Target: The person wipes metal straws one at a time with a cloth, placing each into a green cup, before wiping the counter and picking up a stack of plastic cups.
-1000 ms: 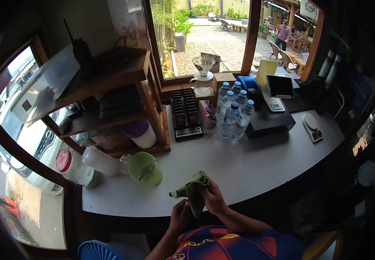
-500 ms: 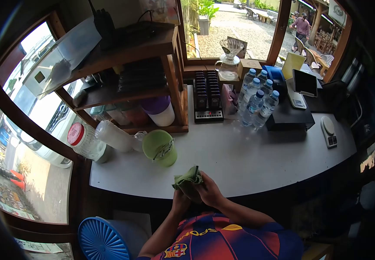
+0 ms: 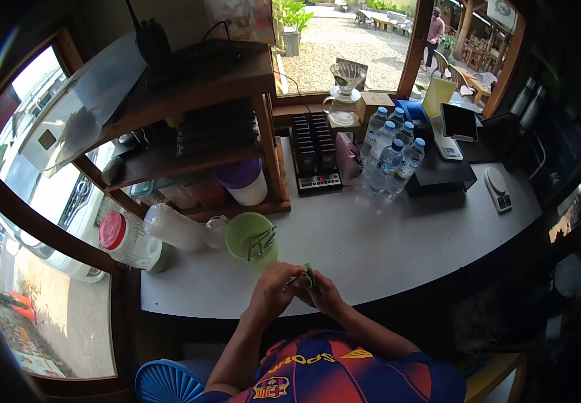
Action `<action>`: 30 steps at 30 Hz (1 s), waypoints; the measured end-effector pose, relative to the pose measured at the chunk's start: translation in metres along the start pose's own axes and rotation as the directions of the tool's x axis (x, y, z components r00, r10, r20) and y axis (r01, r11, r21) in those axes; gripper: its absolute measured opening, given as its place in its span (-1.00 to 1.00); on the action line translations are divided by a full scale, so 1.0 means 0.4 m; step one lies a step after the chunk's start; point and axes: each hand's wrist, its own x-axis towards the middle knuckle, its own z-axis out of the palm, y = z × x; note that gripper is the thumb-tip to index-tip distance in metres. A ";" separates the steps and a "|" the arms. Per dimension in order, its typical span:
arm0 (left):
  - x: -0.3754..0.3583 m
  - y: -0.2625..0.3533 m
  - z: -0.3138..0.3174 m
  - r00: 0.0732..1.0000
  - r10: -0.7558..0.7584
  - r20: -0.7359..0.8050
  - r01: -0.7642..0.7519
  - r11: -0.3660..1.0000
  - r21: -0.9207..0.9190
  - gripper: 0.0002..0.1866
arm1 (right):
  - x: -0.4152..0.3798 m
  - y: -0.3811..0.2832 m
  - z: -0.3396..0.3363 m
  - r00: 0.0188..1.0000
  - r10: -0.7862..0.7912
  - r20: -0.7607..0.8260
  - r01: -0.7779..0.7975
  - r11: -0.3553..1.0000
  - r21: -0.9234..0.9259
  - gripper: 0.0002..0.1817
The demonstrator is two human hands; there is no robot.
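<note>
A crumpled green cloth (image 3: pixel 310 275) is bunched between my two hands, just above the counter's front edge. My left hand (image 3: pixel 274 290) has its fingers closed around the cloth's left side, where a small green bit shows. On the other side, my right hand (image 3: pixel 325 296) grips the cloth, its fingers curled. Whether anything is wrapped inside the cloth is hidden. Just beyond my left hand stands a light green plastic tub (image 3: pixel 245 228) with several thin metal utensils (image 3: pixel 261 243) leaning in it; their exact kind is too small to tell.
Left on the white counter (image 3: pixel 398 248) are a red-lidded jar (image 3: pixel 124 235) and a stack of plastic cups (image 3: pixel 173 227). Behind stand a wooden shelf (image 3: pixel 274 154), a black pager charger (image 3: pixel 319 183), several water bottles (image 3: pixel 389 161), a glass dripper (image 3: pixel 346 77) and a scale (image 3: pixel 497 188).
My left hand has risen and come forward beside the tub, fingers now closing over the cloth. The cloth looks more covered by the hands. The head view has shifted slightly.
</note>
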 end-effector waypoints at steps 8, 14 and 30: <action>0.055 -0.001 -0.116 0.987 0.157 -0.041 -0.161 0.977 -0.142 -0.79 | -0.032 -0.010 0.023 0.993 -0.040 -0.110 0.029 0.995 -0.093 -0.81; 0.040 -0.019 -0.213 0.929 -0.077 -0.362 -0.152 0.814 -0.561 -0.84 | -0.027 0.017 0.042 0.931 0.279 -0.234 -0.173 0.904 0.391 -0.74; -0.097 -0.156 0.065 0.812 -0.095 0.576 0.542 0.489 -0.683 -0.78 | 0.042 -0.303 -0.040 0.852 0.087 -0.517 0.288 0.747 0.599 -0.68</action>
